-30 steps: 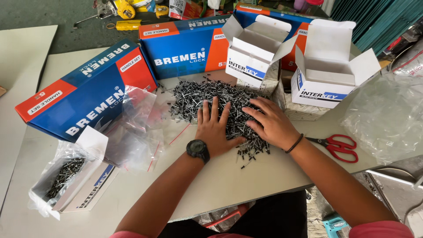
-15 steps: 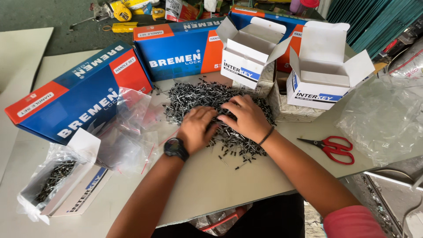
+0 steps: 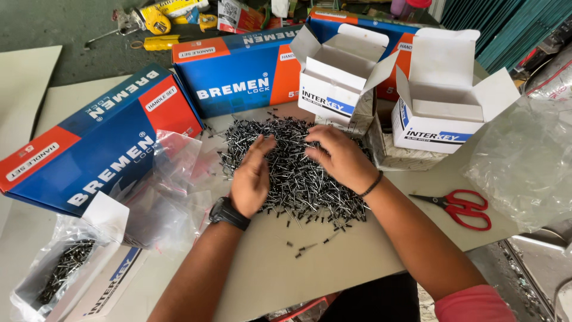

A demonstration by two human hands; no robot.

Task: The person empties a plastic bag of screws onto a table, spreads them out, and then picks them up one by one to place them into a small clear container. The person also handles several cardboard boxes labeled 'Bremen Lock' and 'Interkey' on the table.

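Observation:
A heap of small dark metal rivets [image 3: 298,179] lies spread on the pale board tabletop [image 3: 333,262]. My left hand [image 3: 250,176], with a black watch on its wrist, rests on the heap's left side, fingers together and pointing away from me. On the heap's upper right lies my right hand [image 3: 336,156], fingers curled down into the rivets, a thin black band on its wrist. Whether either hand has rivets in its grip is hidden by the hands themselves.
Two open white cartons [image 3: 339,89] [image 3: 444,113] stand behind the heap. Long blue and red boxes [image 3: 95,149] [image 3: 238,83] lie left and behind. Clear plastic bags [image 3: 173,173] [image 3: 524,167] sit at both sides, red scissors [image 3: 468,207] at right, a rivet-filled bag [image 3: 56,277] near left.
Both hands have slid apart and farther up the heap; half a second ago they were pressed together on its middle. The camera has moved closer to the table.

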